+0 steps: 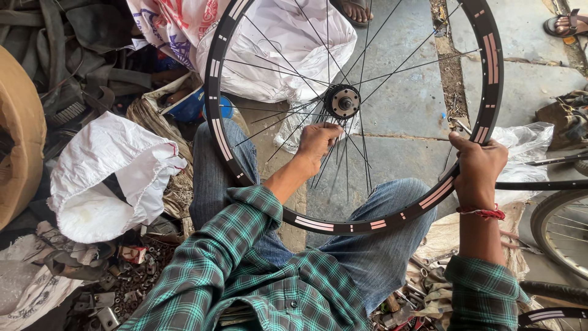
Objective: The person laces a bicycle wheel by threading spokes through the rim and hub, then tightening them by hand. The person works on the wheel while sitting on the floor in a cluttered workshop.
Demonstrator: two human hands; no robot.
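A black bicycle wheel rim (490, 67) with thin spokes and a dark hub (342, 101) stands upright across my knees. My left hand (316, 143) reaches through the spokes just below the hub, fingers pinched on the spokes. My right hand (477, 165) grips the rim at its lower right edge; a red thread is tied at that wrist. Green plaid sleeves and blue jeans fill the lower middle of the view.
White sacks (107, 178) and a larger white bag (288, 43) lie at left and behind the wheel. Scattered metal parts (122, 288) cover the ground at lower left. Another bicycle wheel (560, 230) stands at right. Other people's sandalled feet (358, 9) show at top.
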